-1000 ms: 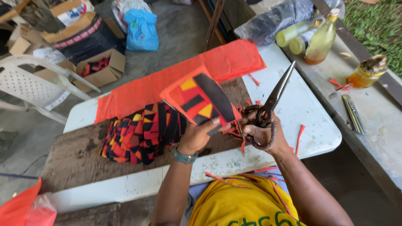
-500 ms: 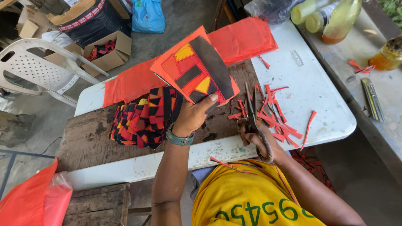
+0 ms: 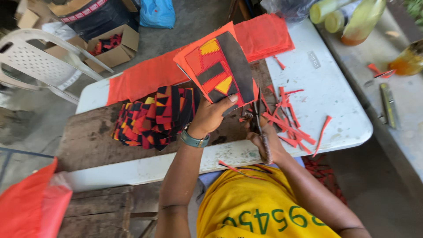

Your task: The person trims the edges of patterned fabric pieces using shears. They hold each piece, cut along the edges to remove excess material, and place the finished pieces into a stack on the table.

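My left hand (image 3: 211, 115) holds up a patchwork fabric piece (image 3: 218, 70) of orange, red, yellow and black, gripping it at its lower edge. My right hand (image 3: 264, 141) grips dark metal scissors (image 3: 257, 114), whose blades point up at the piece's lower right edge. A green watch band sits on my left wrist. Just left of my left hand, a stack of similar patchwork pieces (image 3: 152, 117) lies on a dark wooden board (image 3: 88, 141).
Orange fabric sheets (image 3: 264, 33) lie across the white table (image 3: 335, 97), with several orange trimmed strips (image 3: 286, 123) beside the scissors. Bottles (image 3: 352, 17) stand at the far right. A white plastic chair (image 3: 35, 61), cardboard boxes (image 3: 110, 46) and a blue bag (image 3: 156, 11) stand beyond the table.
The scissors came down from pointing high over the table to the piece's lower right edge. My left hand kept the patchwork piece raised. The view shifted down and left.
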